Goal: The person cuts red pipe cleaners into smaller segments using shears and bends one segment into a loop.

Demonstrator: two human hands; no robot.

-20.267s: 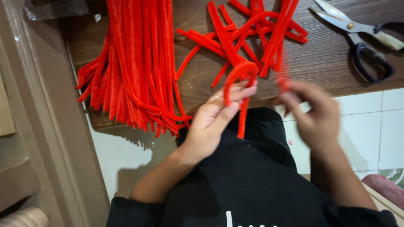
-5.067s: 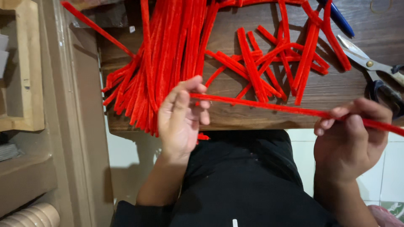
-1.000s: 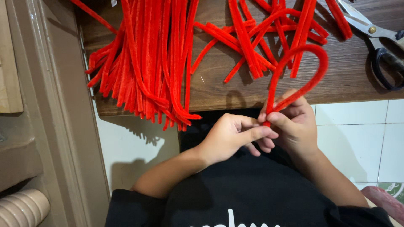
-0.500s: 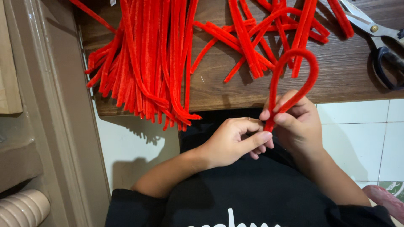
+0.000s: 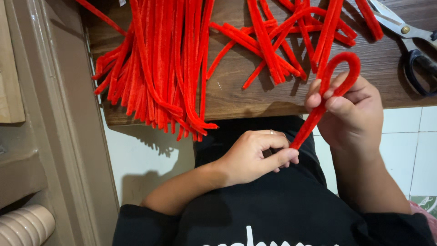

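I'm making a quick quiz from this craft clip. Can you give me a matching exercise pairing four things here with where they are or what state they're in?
Things:
1. looped red pipe cleaner
2. long pipe cleaner bundle
3. scissors
4. left hand

Places or states:
A. lying on the table's far right
B. pinching the loop's lower end
C. overhanging the table edge
D. bent into an arch, held in the right hand

Pairs: 1-D, 2-C, 3-A, 4-B

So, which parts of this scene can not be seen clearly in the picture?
Head view only:
- Scissors: blade tips and one handle loop are cut off by the top and right edges.
- Bent red pipe cleaner: its lower ends are hidden by the left hand and the fingers of the right hand.
- Long pipe cleaner bundle: upper ends run past the top edge.
- Wooden table: mostly outside the frame.
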